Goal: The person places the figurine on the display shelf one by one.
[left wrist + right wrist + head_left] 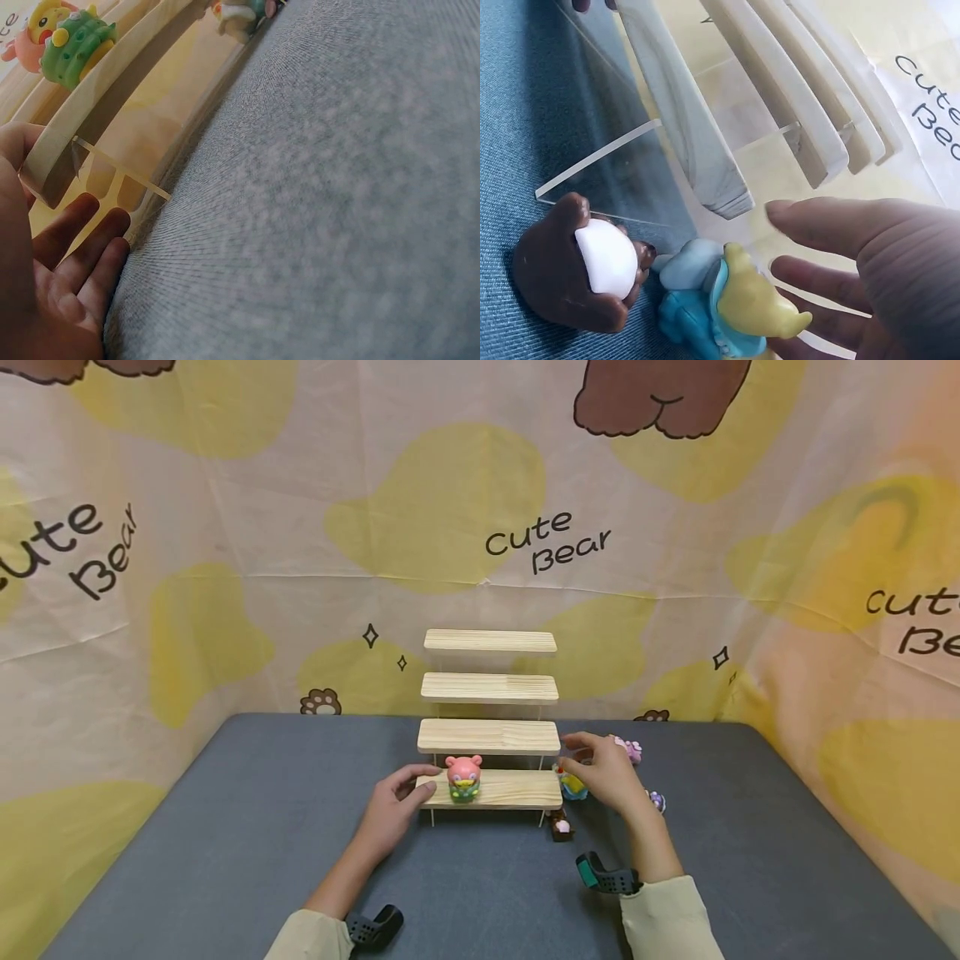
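Note:
A tiered wooden display stand (488,737) with clear supports stands on the table. On the left part of its lowest board sits a pink-eared figurine (463,779) with a green body. My left hand (396,803) holds that board's left end, thumb over the top, while its other fingers (94,240) hang below the board. To the right of the stand, my right hand (606,770) is beside a blue-and-yellow figurine (757,300), thumb spread apart from the fingers; whether the fingertips touch it is hidden. A brown figurine with a white patch (570,270) lies near it.
Right of the stand, a pink figurine (633,752) and a purple-and-white figurine (657,801) rest on the dark grey-blue table (480,893), both partly behind my right hand and forearm. A patterned "cute Bear" cloth (435,510) hangs behind and beside the table.

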A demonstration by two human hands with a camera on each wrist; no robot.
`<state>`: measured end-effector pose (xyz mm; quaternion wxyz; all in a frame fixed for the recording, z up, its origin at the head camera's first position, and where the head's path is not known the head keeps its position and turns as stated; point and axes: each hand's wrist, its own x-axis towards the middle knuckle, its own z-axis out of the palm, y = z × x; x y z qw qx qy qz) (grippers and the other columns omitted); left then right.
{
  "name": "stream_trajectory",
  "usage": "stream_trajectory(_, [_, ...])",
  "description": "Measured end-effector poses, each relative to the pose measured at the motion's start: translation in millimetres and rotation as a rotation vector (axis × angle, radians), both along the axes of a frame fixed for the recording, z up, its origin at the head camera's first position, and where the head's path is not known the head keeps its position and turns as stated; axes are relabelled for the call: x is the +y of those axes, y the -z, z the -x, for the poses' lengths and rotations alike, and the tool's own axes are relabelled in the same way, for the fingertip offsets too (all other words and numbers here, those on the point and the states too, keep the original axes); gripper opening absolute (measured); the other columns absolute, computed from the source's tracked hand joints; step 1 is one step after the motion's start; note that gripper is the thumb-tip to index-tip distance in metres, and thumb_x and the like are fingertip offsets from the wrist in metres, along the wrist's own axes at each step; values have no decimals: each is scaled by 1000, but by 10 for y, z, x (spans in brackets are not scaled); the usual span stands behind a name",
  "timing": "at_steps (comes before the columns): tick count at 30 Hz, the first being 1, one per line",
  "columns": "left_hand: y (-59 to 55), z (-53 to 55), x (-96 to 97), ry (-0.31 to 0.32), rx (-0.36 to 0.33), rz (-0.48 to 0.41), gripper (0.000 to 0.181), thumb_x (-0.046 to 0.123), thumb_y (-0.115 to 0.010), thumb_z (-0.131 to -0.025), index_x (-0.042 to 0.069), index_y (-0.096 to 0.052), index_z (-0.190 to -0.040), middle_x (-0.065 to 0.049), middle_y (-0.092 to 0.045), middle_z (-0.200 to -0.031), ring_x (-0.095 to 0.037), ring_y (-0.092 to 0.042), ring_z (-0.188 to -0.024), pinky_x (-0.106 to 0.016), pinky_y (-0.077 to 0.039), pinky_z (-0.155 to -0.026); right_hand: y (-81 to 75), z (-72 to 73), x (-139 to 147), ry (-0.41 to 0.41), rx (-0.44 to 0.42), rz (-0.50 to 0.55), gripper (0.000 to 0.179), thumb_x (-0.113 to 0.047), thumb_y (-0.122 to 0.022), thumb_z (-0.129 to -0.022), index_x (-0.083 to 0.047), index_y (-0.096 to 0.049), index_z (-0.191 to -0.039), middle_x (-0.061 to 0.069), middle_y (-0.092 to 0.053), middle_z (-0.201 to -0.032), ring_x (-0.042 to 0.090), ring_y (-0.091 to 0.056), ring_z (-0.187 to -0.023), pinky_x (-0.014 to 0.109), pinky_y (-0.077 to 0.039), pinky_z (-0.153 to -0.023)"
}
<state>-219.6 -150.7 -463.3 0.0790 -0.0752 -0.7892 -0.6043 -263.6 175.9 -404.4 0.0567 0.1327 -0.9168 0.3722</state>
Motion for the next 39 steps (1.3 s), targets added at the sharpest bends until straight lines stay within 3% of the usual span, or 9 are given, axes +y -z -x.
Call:
stream_trajectory(11, [-10, -5, 4, 19, 1, -19, 23, 20, -66, -98, 10, -72, -118, -10, -69, -127, -23, -60, -124, -21, -48, -93, 55, 2, -16, 24, -3, -91, 40, -20, -75, -89, 1, -69, -123, 21, -72, -119, 36, -68, -106, 53, -53, -91])
stream_trajectory(16, [-14, -8, 6, 8, 8, -12, 22, 19, -66, -98, 10, -72, -118, -10, -69, -127, -21, -61, -122, -20, -48, -92, 82, 12, -10, 18, -13, -196, 39, -25, -70, -89, -3, -71, -121, 17, -75, -113, 32, -70, -102, 51, -53, -90])
stream_trajectory(21, [-13, -8, 9, 1, 12, -5, 22, 19, -66, -98, 10, -72, -117, -10, -70, -126, -16, -61, -118, -20, -48, -90, 91, 14, -4, 20, -14, -308, 38, -30, -63, -93, -8, -72, -123, 12, -76, -110, 25, -68, -90, 45, -53, -79])
stream_trajectory(26, [-10, -3, 10, 4, 5, -10, 22, 20, -67, -98, 10, -72, -117, -11, -70, -126, -19, -61, -120, -20, -48, -91, 37, -12, -3, 25, -57, -383, 44, -25, -53, -95, -8, -65, -134, 9, -71, -97, 23, -57, -76, 38, -44, -68])
stream_trajectory(31, [-9, 1, 10, -8, -8, -1, 21, 18, -67, -98, 11, -72, -117, -9, -70, -125, -17, -62, -118, -21, -49, -91, -16, -55, 32, 38, -117, -453, 44, -33, -52, -101, -9, -62, -136, 15, -72, -121, 36, -68, -103, 55, -52, -82])
stream_trajectory(33, [-12, -1, 9, -13, -12, 3, 21, 18, -67, -97, 12, -73, -116, -8, -70, -125, -15, -62, -117, -21, -49, -91, -31, -67, 40, 33, -133, -473, 47, -39, -57, -98, -10, -63, -135, 15, -71, -125, 37, -68, -108, 58, -52, -84])
stream_trajectory(39, [-1, -3, 9, -10, -8, 8, 21, 19, -67, -98, 11, -73, -116, -10, -70, -126, -16, -62, -118, -21, -49, -91, -15, -67, 39, 17, -119, -493, 56, -39, -73, -79, -11, -67, -127, 6, -74, -99, 21, -62, -80, 41, -48, -67])
